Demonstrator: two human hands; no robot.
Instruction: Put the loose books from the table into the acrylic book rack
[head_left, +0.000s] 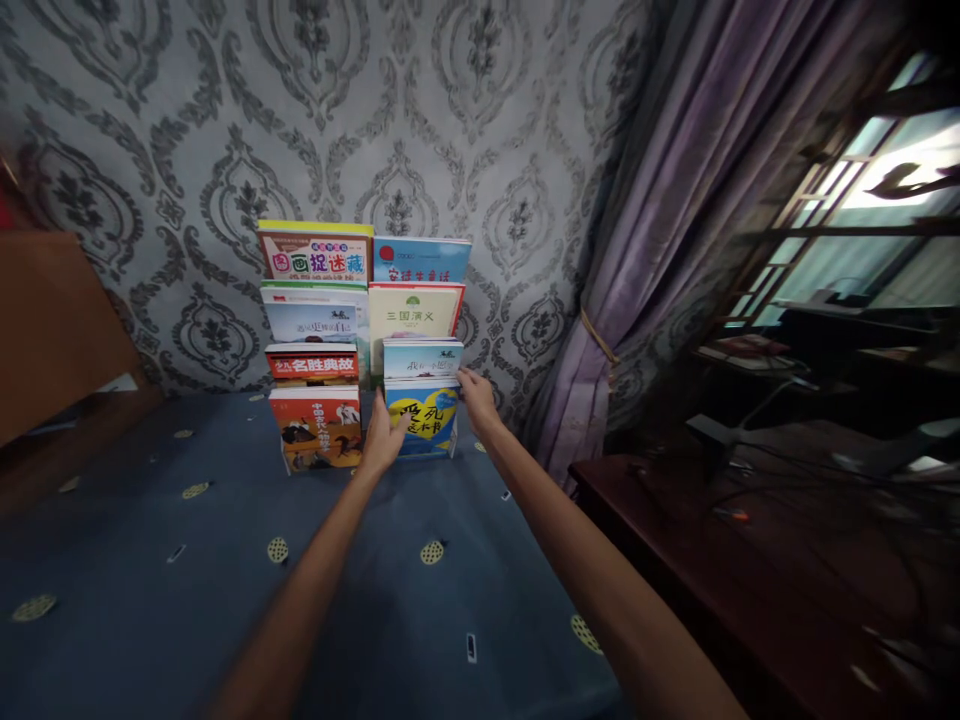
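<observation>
My left grip [384, 434] is closed on the left edge of the blue book [433, 415], thumb laid over its cover. My right grip [478, 398] is at the upper right edge, but I cannot tell whether it pinches or merely touches, nor whether it reaches the pale blue book [420, 358] just behind.

The blue book stands at the front of the right-hand column in a clear stand [454, 436], leaning slightly back, its yellow heart facing me. To handle it well, I judge, I should press evenly from both sides so that it sits square, and guide it low down rather than by the cover, which could bend. My left fingers work in the narrow gap beside the orange book [319, 425], so a light touch there should spare that neighbour a knock.

Above, the cream book [412, 315] and the sky-blue book [421, 262] rise in tiers; a red book [315, 366], a white book [313, 318] and a yellow-topped book [315, 252] climb the other column. Since the stand looks light, pushing hard might slide it over the dark blue cloth [360, 600] toward the patterned wall [307, 110].
</observation>
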